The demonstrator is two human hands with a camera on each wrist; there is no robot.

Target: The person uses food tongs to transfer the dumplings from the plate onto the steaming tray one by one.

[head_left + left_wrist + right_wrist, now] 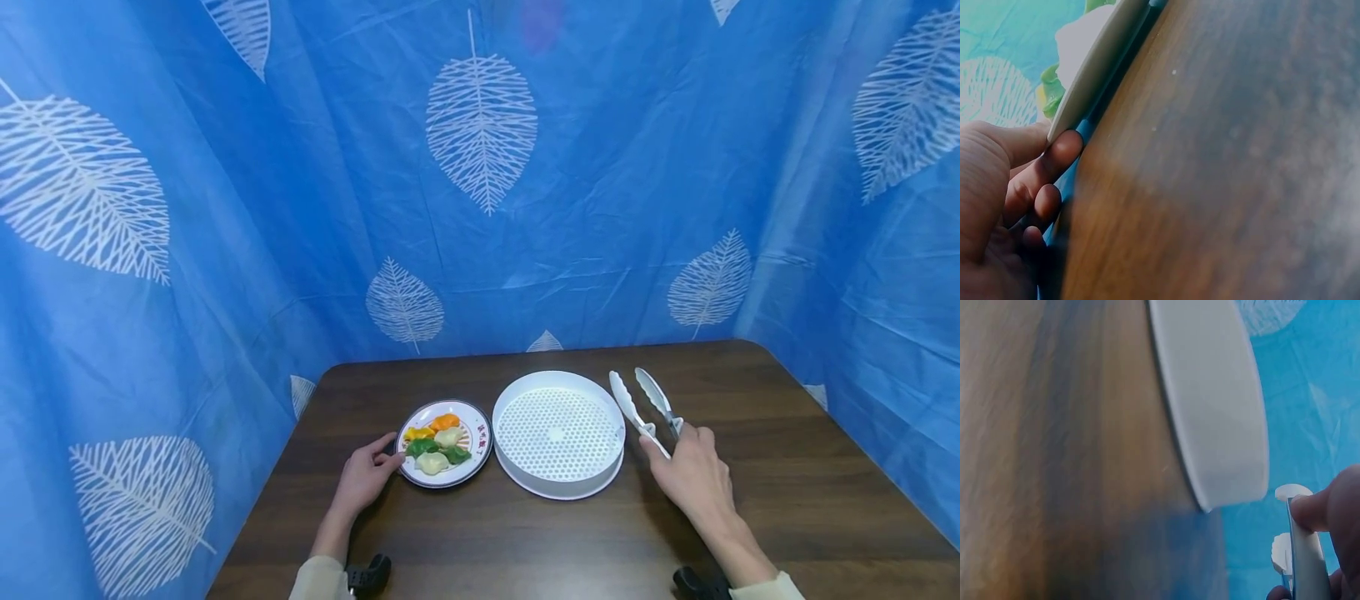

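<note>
In the head view a white plate (477, 469) with a dark rim line bears several dumplings (432, 463) in orange, yellow, green and pale cream. My left hand (366, 479) pinches the plate's left edge; in the left wrist view the thumb lies on top and a finger (1065, 149) underneath. My right hand (695, 477) grips a pair of tongs (628, 404) with white tips, whose arms stand spread apart and point away from me. Between plate and tongs stands a round white steamer basket (556, 435) with a perforated bottom and no food in it.
Everything stands on a dark wooden table (555, 550) with rounded far corners. A blue curtain (600, 167) with white leaf prints surrounds its back and sides. The steamer's side wall (1216, 406) shows close up in the right wrist view, left of the tongs.
</note>
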